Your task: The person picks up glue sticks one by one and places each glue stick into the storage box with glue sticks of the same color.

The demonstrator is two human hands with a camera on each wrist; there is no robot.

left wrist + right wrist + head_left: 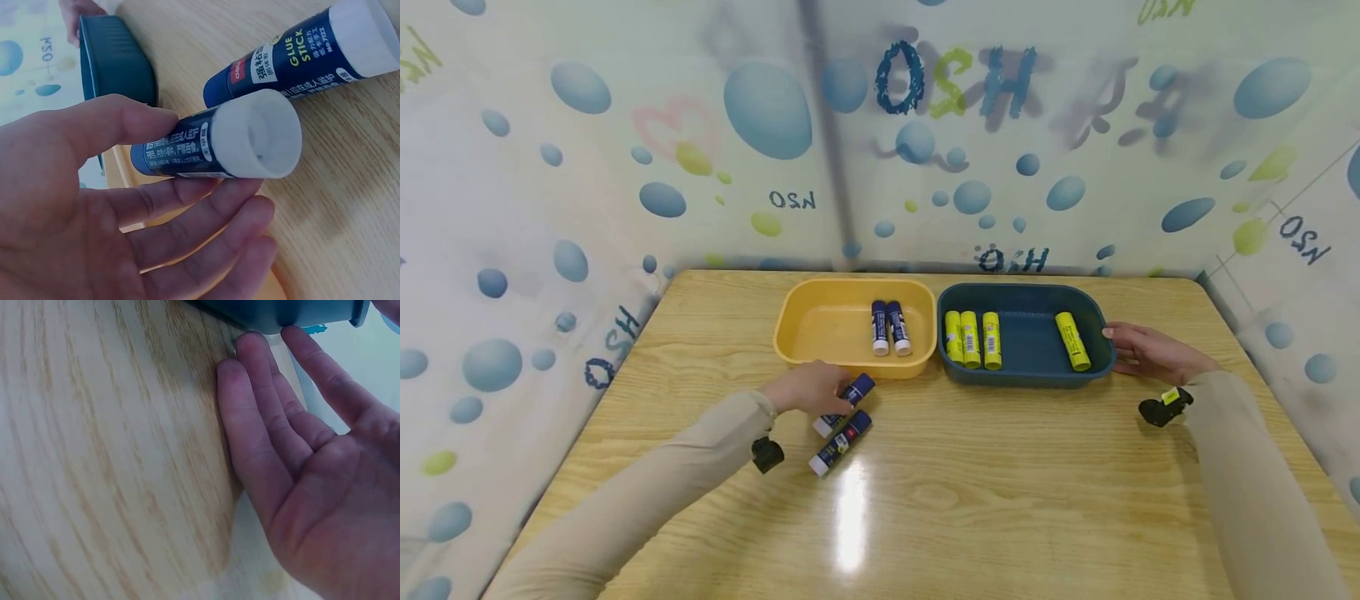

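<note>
Sheeting (865,167) printed with blue and green spots rises behind your wood-grain worktop (1000,492) and along both its sides. Toward the worktop's far edge, two trays sit side by side: the dark blue tray (1030,346) on your right, and the slightly smaller yellow tray (831,329) on your left. Your right hand (1153,350) is at the blue tray's right end, its fingers straight, with a fingertip against the outer wall and the thumb near the rim. Your left hand (808,387), just in front of the yellow tray, pinches a navy glue stick (219,139) between thumb and fingers; whether that stick touches the worktop, you cannot tell. Another navy stick (840,444) lies on the worktop just beside it, nearer you, at a similar slant. Two more navy sticks (880,327) lie in the yellow tray toward its right end, white ends facing you. Yellow glue sticks (970,340) lie in your blue tray, three at the left and one tilted toward the right. Smallest are the black wrist devices (767,455) you wear.
</note>
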